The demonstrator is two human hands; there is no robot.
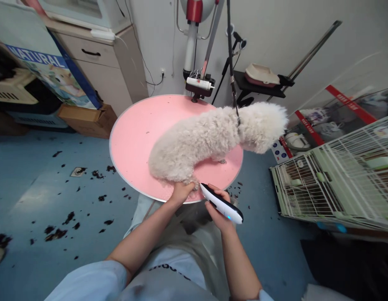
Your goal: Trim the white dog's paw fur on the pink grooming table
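Note:
A small white curly dog [213,136] stands on a round pink grooming table [134,138], head to the right, clipped to a black leash [232,71] hanging from above. My left hand [180,193] grips the dog's hind leg at the table's near edge. My right hand [219,209] holds a white and dark blue electric clipper [221,203], its blade end pointing at that hind leg and close to it.
Dark hair clippings [57,233] litter the blue floor at left. A white wire cage [341,175] stands at right. A cardboard box [87,119] and cabinet [103,62] are behind left; a dryer stand [192,46] and black shelf [259,83] stand behind the table.

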